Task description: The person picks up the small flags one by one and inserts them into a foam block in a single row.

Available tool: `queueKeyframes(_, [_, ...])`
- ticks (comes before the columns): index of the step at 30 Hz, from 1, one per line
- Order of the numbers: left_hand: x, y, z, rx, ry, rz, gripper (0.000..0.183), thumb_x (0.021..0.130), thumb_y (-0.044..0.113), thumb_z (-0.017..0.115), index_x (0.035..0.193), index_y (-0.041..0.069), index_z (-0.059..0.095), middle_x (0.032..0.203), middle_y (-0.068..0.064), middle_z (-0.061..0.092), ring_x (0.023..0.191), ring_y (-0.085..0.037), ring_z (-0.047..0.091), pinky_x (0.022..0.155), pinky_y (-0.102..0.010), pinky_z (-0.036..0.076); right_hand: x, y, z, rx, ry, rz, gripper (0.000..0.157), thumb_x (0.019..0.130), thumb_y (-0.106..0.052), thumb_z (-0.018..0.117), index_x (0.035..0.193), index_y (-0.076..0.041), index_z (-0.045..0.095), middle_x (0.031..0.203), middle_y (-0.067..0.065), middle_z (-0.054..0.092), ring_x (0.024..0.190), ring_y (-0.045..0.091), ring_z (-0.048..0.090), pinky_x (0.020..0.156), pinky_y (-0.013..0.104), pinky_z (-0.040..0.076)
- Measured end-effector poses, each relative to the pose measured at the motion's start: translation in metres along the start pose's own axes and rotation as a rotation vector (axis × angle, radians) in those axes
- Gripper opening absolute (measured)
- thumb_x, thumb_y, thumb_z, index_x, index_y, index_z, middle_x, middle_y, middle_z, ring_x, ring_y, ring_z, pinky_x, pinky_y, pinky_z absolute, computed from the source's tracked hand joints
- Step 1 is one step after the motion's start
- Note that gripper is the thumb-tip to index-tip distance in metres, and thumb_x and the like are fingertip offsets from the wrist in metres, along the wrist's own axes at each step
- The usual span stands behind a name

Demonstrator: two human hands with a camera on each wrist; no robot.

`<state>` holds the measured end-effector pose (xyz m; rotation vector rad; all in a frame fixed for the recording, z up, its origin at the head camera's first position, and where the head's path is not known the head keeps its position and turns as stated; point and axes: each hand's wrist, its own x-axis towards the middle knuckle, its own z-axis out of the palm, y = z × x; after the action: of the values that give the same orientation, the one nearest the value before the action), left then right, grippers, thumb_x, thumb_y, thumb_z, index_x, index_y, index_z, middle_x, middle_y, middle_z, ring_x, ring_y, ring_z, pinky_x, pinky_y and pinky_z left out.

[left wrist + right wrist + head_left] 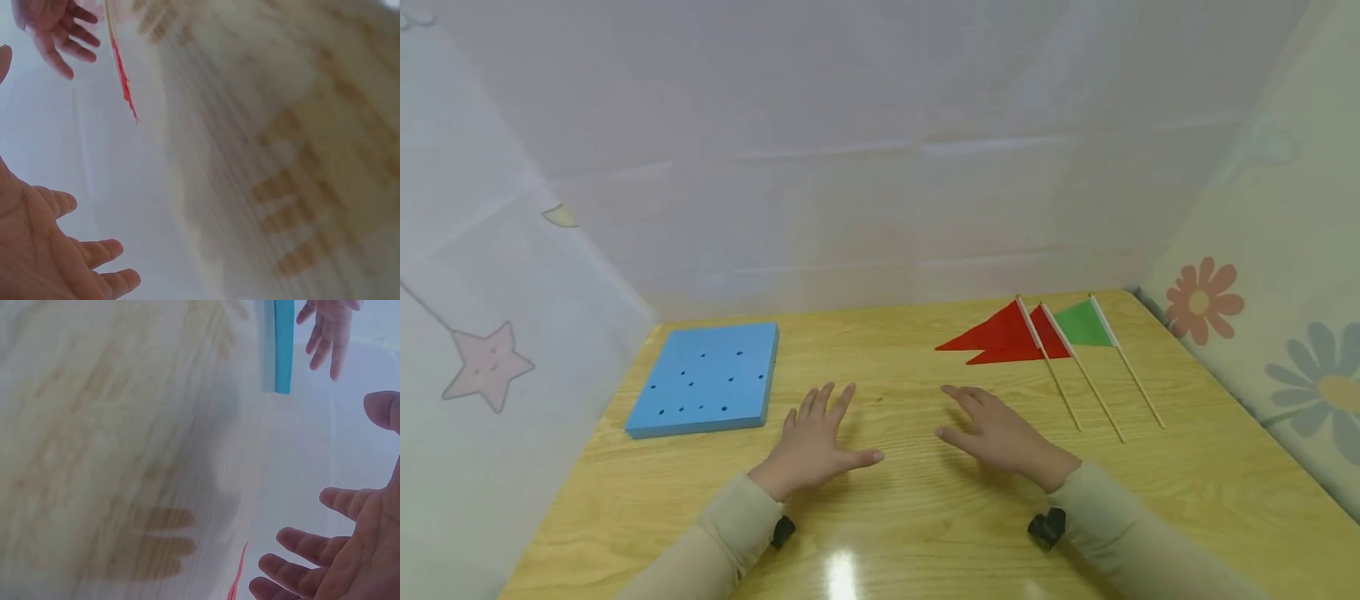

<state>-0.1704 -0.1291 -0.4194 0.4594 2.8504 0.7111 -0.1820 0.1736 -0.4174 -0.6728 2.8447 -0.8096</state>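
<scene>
In the head view both hands hover over the wooden table with nothing in them. The left hand has its fingers spread, just right of a blue board with several small holes. Fingers apart, the right hand is left of three small flags on thin sticks. Two of these are red flags, overlapping each other, and the third is a green flag. In the left wrist view a red flag appears edge-on beyond the open palm. The board's edge shows in the right wrist view.
The wooden table reaches back to a pale cloth wall. Side cloths with a printed star and flowers flank it. A dark wrist device sits at the right cuff.
</scene>
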Motion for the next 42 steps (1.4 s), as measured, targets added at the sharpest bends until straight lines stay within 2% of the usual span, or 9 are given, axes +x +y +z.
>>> queueKeyframes(7, [0.004,-0.007,-0.007,-0.051,0.035,0.004,0.105,0.090,0.065,0.070,0.167,0.015,0.019,0.168,-0.023,0.016,0.153,-0.049,0.013,0.115,-0.071,0.017,-0.002,0.010,-0.008,0.091,-0.004,0.054,0.073,0.104,-0.047,0.058,0.158,-0.001,0.038,0.153,0.029,0.042,0.139,0.049,0.042,0.108,0.066,0.037])
queueKeyframes(14, [0.006,-0.015,-0.014,-0.089,0.061,-0.030,0.106,0.090,0.066,0.070,0.168,0.016,0.017,0.168,-0.023,0.017,0.152,-0.049,0.016,0.113,-0.073,0.020,-0.005,0.017,-0.017,0.137,0.020,0.081,0.071,0.106,-0.043,0.056,0.157,0.001,0.037,0.154,0.029,0.042,0.140,0.051,0.041,0.109,0.068,0.035])
queueKeyframes(21, [0.006,-0.029,-0.030,-0.172,0.077,-0.015,0.105,0.092,0.056,0.073,0.167,0.010,0.015,0.168,-0.025,0.012,0.152,-0.051,0.011,0.111,-0.074,0.023,-0.008,0.028,-0.024,0.172,0.061,0.070,0.060,0.104,-0.023,0.062,0.151,0.009,0.042,0.149,0.031,0.048,0.132,0.053,0.049,0.104,0.064,0.043])
queueKeyframes(29, [-0.004,-0.050,-0.056,-0.263,0.128,-0.052,0.101,0.096,0.046,0.072,0.166,0.005,0.012,0.167,-0.029,0.008,0.151,-0.052,0.009,0.112,-0.073,0.023,-0.013,0.042,-0.033,0.220,0.108,0.108,0.058,0.104,-0.019,0.062,0.149,0.012,0.043,0.141,0.035,0.052,0.128,0.053,0.052,0.105,0.063,0.042])
queueKeyframes(36, [-0.014,-0.068,-0.059,-0.300,0.137,-0.103,0.100,0.098,0.048,0.069,0.166,0.003,0.010,0.167,-0.029,0.009,0.151,-0.052,0.010,0.113,-0.072,0.021,-0.017,0.052,-0.031,0.204,0.108,0.139,0.058,0.102,-0.017,0.064,0.147,0.014,0.044,0.136,0.035,0.056,0.124,0.051,0.055,0.103,0.063,0.044])
queueKeyframes(42, [-0.019,-0.080,-0.068,-0.308,0.186,-0.128,0.098,0.099,0.043,0.070,0.165,0.002,0.011,0.165,-0.031,0.013,0.150,-0.054,0.012,0.112,-0.073,0.023,-0.021,0.063,-0.034,0.164,0.154,0.177,0.056,0.102,-0.016,0.065,0.146,0.013,0.045,0.132,0.034,0.058,0.121,0.051,0.057,0.101,0.063,0.046])
